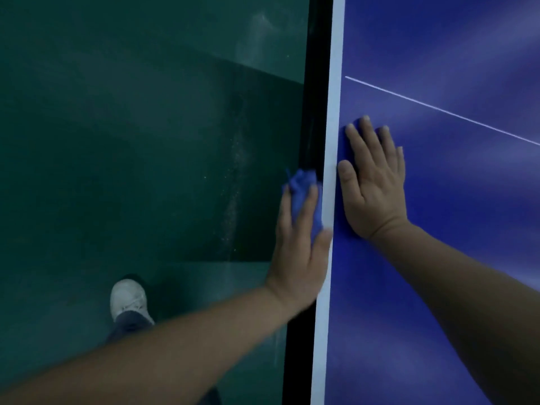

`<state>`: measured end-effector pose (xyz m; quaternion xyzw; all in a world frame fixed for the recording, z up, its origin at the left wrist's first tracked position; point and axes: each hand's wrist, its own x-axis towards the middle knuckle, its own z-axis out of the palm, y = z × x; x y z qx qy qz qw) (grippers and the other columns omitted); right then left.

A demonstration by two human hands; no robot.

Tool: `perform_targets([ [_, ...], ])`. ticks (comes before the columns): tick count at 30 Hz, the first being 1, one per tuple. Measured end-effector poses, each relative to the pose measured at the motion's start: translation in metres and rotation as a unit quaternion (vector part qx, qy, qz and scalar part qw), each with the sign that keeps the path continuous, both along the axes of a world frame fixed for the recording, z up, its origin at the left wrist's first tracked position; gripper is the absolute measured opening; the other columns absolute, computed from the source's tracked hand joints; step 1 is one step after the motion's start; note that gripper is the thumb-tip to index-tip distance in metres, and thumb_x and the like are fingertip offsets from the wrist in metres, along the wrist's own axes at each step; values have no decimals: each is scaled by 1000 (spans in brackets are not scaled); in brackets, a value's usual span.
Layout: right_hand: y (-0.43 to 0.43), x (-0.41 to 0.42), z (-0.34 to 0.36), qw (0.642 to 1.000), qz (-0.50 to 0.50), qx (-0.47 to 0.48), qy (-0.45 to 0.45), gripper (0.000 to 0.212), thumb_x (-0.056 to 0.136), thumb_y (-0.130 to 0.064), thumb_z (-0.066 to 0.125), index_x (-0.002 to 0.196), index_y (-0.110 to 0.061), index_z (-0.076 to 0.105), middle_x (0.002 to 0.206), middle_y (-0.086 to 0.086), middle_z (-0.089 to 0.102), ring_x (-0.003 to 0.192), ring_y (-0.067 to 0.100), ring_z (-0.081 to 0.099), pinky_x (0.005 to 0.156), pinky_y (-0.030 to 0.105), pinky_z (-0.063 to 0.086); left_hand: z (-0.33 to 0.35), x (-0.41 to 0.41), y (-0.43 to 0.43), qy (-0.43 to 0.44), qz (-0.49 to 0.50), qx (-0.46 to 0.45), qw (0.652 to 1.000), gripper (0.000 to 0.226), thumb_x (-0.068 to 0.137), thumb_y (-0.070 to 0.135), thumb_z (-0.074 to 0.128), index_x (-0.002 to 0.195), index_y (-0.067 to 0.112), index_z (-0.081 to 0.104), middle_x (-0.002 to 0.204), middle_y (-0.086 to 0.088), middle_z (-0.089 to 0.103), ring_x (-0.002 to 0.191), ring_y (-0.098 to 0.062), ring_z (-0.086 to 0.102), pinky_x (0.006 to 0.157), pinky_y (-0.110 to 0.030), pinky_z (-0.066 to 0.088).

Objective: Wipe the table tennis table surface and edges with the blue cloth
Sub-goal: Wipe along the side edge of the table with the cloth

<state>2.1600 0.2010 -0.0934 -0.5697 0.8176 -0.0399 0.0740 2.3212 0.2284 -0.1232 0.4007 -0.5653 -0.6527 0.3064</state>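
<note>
The blue table tennis table (438,258) fills the right side, with a white border line (333,112) along its left edge and a thin white centre line (438,111) crossing it. My left hand (301,244) lies along the table's dark side edge and presses the bunched blue cloth (304,194) against it with fairly straight fingers, its thumb on the white line. The cloth pokes out past the fingertips. My right hand (374,182) rests flat on the tabletop just right of the white line, holding nothing.
Dark green floor (131,141) spreads to the left of the table, with dusty streaks near the edge. My white shoe (128,299) stands on the floor at the lower left. The table's black side rim (309,97) runs up the frame.
</note>
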Motion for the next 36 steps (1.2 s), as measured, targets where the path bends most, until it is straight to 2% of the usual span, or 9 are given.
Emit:
perform_targets([
  [5, -2, 5, 5, 1000, -1, 10, -8, 61, 100, -49, 25, 158, -29, 26, 167, -9, 14, 155, 21, 3, 125, 49, 0, -1, -66, -138, -5, 68, 40, 997, 58, 103, 11, 50, 157, 15, 28, 167, -13, 7, 154, -20, 11, 122, -25, 12],
  [9, -2, 7, 9, 1000, -6, 11, -17, 62, 99, -49, 24, 157, -27, 27, 167, -7, 16, 155, 23, 4, 124, 53, 3, 5, -40, -80, 8, 58, -2, 998, 60, 102, 6, 50, 157, 14, 26, 168, -6, 9, 156, -15, 2, 119, -13, 2],
  [12, -2, 6, 7, 1000, -2, 5, -14, 61, 100, -48, 26, 157, -25, 30, 166, -6, 18, 155, 25, 6, 124, 54, 4, 0, 3, 2, 17, 14, 4, 1000, 59, 104, 29, 47, 155, 32, 18, 168, 8, 1, 154, -5, -5, 122, -17, 4],
  [14, -2, 4, 5, 1000, 1, 4, -14, 60, 101, -47, 27, 157, -25, 30, 166, -5, 19, 155, 25, 6, 124, 53, 3, -1, 11, 14, 8, -7, 25, 1000, 59, 100, 39, 41, 154, 36, 16, 168, 2, 0, 154, -4, -4, 123, -18, 6],
  [20, 0, 4, 5, 1000, 0, 10, -16, 60, 100, -47, 27, 157, -26, 28, 166, -5, 17, 156, 24, 5, 124, 54, 4, -9, -54, -115, -1, 29, -18, 999, 59, 101, 19, 47, 157, 14, 26, 167, -13, 8, 155, -20, 5, 116, -12, 6],
  [23, -1, 6, 9, 1000, -4, 18, -18, 61, 100, -47, 26, 157, -27, 26, 167, -6, 16, 156, 23, 3, 124, 55, 4, -3, -76, -154, -1, 67, 25, 997, 58, 104, 13, 48, 158, 18, 28, 168, -10, 9, 153, -15, 10, 110, -2, 9],
  [27, -2, 8, 11, 1000, -4, 16, -23, 59, 99, -47, 27, 155, -27, 25, 166, -5, 17, 156, 24, 5, 123, 57, 6, 3, -40, -79, 26, 48, -30, 998, 53, 106, 11, 38, 157, 10, 23, 168, -2, 11, 156, -17, 2, 126, -31, 3],
  [32, -2, 5, 8, 1000, -2, 6, -28, 58, 100, -45, 29, 155, -28, 25, 165, -5, 19, 155, 25, 6, 123, 57, 6, 3, -1, -3, 25, 7, 35, 999, 56, 104, 35, 35, 156, 31, 16, 169, 10, 2, 155, -9, -6, 124, -24, 2],
  [36, -2, 4, 7, 1000, -4, 15, -25, 60, 99, -46, 27, 156, -26, 27, 166, -6, 17, 156, 23, 4, 123, 56, 5, 1, -41, -82, 7, 11, -26, 1000, 59, 101, 11, 40, 155, 19, 16, 168, -4, 8, 155, -17, -4, 125, -26, -1],
])
